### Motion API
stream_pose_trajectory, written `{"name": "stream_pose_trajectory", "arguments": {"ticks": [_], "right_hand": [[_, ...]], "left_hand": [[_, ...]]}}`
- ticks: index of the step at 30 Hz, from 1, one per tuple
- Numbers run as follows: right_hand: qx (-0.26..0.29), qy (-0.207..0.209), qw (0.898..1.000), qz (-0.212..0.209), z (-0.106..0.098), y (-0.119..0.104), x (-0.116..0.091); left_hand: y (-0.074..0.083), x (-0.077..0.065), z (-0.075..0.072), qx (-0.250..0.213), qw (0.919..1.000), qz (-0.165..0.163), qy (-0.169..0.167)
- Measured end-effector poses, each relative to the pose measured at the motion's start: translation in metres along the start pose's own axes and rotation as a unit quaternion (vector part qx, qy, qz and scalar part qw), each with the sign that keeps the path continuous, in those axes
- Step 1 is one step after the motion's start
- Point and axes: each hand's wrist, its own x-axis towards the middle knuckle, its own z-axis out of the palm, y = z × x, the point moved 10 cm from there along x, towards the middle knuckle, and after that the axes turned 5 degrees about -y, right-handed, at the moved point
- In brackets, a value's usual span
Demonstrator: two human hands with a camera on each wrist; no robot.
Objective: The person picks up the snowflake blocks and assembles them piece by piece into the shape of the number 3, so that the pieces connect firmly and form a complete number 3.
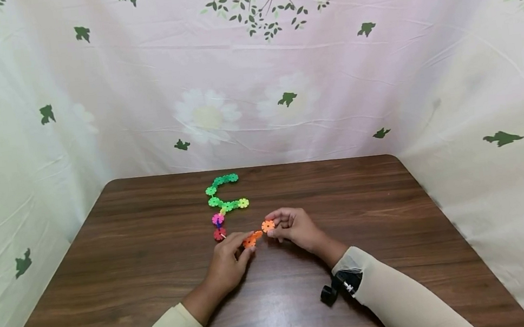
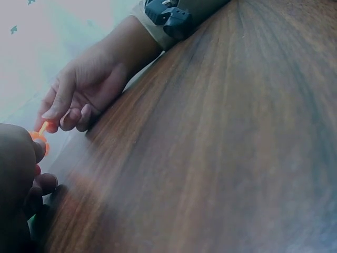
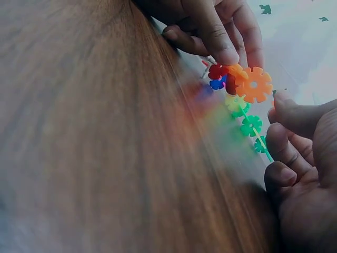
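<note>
Between the two hands, a short run of orange notched flower discs (image 1: pixel 250 241) is held just above the table. My left hand (image 1: pixel 227 261) pinches its left end between thumb and fingers. With thumb and forefinger, my right hand (image 1: pixel 299 230) pinches the orange disc (image 1: pixel 268 226) at the right end. In the right wrist view an orange disc (image 3: pixel 254 85) faces the camera, beside the left fingertips. Behind the left hand lies a chain of linked discs (image 1: pixel 214 202), green and yellow, then pink, blue and red; its near end is partly covered by that hand.
The brown wooden table (image 1: pixel 369 199) extends to both sides of the hands. Behind and beside it hangs a pale cloth (image 1: pixel 240 68) printed with leaves, birds and flowers. A black wrist camera (image 1: pixel 329 295) sits at the right cuff.
</note>
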Motion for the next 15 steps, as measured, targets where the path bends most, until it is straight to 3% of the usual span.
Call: {"name": "stream_pose_trajectory", "arguments": {"ticks": [7, 15], "right_hand": [[-0.002, -0.009, 1.0, 0.015, 0.003, 0.0041, 0.0003], [0.011, -0.02, 1.0, 0.013, 0.0066, 0.0016, -0.0004]], "left_hand": [[-0.0022, 0.0003, 0.0006, 0.007, 0.9997, -0.023, -0.011], [0.0014, -0.0001, -0.0013, 0.013, 0.9999, 0.003, 0.002]]}}
